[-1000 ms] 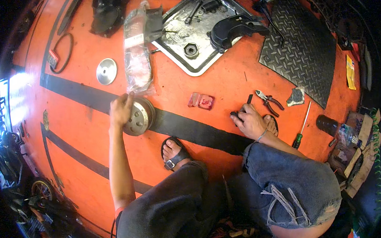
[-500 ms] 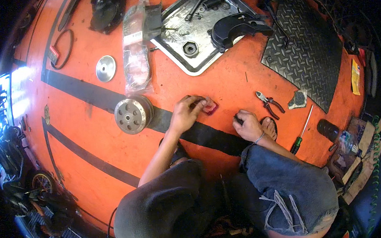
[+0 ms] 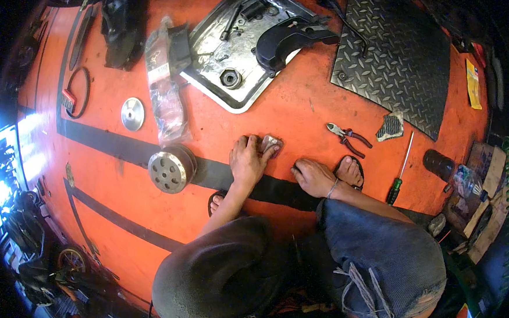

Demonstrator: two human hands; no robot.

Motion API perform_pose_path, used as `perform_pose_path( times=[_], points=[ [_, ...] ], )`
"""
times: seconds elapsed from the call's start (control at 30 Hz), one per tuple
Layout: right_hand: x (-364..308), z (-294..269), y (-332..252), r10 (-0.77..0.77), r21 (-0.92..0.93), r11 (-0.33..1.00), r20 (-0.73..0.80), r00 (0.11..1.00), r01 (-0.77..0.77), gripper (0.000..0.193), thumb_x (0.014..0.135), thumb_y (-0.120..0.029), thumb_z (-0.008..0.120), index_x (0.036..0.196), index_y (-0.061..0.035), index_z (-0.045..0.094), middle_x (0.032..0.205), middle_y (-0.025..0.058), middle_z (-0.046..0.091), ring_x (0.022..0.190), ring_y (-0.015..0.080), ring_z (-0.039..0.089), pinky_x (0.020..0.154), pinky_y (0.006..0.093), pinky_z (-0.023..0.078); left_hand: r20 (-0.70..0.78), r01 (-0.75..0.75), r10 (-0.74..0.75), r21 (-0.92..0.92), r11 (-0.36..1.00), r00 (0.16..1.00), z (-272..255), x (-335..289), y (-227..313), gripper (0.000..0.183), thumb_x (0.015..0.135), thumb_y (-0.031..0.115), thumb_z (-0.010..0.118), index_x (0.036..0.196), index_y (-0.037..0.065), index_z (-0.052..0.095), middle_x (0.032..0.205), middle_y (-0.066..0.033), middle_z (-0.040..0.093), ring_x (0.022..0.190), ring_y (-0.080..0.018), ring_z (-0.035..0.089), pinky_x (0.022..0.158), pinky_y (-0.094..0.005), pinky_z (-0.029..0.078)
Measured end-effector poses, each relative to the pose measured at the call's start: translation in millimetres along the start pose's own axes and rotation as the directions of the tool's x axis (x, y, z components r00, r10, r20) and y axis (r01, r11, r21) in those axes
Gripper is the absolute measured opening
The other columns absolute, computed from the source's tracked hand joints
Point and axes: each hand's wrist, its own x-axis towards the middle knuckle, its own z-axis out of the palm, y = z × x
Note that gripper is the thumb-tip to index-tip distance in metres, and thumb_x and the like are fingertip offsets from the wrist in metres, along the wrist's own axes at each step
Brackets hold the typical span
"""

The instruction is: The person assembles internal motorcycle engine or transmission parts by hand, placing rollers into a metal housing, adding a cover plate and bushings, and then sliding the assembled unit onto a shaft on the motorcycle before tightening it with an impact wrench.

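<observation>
My left hand (image 3: 246, 163) is closed, with thumb and fingers on a small, clear-looking plastic packet (image 3: 271, 145) at the orange floor (image 3: 233, 123). What lies inside the packet is too small to tell. To its right my right hand (image 3: 314, 177) rests low over the floor, fingers curled inward beside my right foot (image 3: 350, 172). Whatever those fingers may hold is hidden. Left of my hands stands a round metal clutch drum (image 3: 171, 169) with holes in its face. Further left lies a shiny metal disc (image 3: 132, 114).
Ahead is a metal tray (image 3: 234, 107) with a black curved cover (image 3: 279, 41), a nut (image 3: 231, 79) and small parts. A long plastic bag (image 3: 167, 107) lies beside it. To the right are pliers (image 3: 349, 139), a screwdriver (image 3: 401, 174) and a black tread-plate mat (image 3: 394, 62).
My left hand has turned palm-down over the packet. My right hand has moved left and lower; the dark bit in its fingers no longer shows. The whole view has shifted slightly.
</observation>
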Motion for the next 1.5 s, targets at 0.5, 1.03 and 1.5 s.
perform_pose_path(
  times=[0.5, 1.03, 1.5],
  points=[
    [27, 17, 21, 0.037, 0.245, 0.969, -0.322, 0.946, 0.046, 0.061, 0.084, -0.034, 0.072, 0.124, 0.0071, 0.049, 0.098, 0.0303, 0.064, 0.092, 0.0436, 0.065, 0.080, 0.0477, 0.053, 0.162, 0.182, -0.132, -0.347, 0.920, 0.978, 11, 9, 22, 0.030, 0.083, 0.017, 0.079, 0.091, -0.001, 0.056, 0.087, -0.0156, 0.062, 0.076, -0.0285, 0.064, 0.066, -0.0404, 0.051],
    [13, -21, 8, -0.073, 0.676, 0.719, -0.155, 0.985, 0.159, 0.046, 0.092, -0.041, 0.067, 0.112, 0.0006, 0.067, 0.106, 0.0150, 0.071, 0.096, 0.0206, 0.066, 0.087, 0.0369, 0.052, 0.479, 0.437, -0.006, -0.796, 0.420, 0.878, -19, 7, 37, 0.032, 0.093, 0.015, 0.068, 0.117, -0.002, 0.054, 0.109, -0.0112, 0.064, 0.099, -0.0172, 0.062, 0.086, -0.0295, 0.052],
    [-90, -10, 57, 0.177, 0.716, 0.692, -0.293, 0.940, 0.093, 0.058, 0.088, -0.048, 0.069, 0.128, -0.0072, 0.058, 0.123, 0.0167, 0.058, 0.118, 0.0289, 0.052, 0.102, 0.0398, 0.038, 0.725, 0.189, 0.452, -0.614, 0.767, 0.520, 1, -9, 69, 0.067, 0.090, 0.032, 0.070, 0.144, 0.004, 0.043, 0.129, -0.0154, 0.056, 0.104, -0.0240, 0.059, 0.086, -0.0361, 0.051]
  ],
)
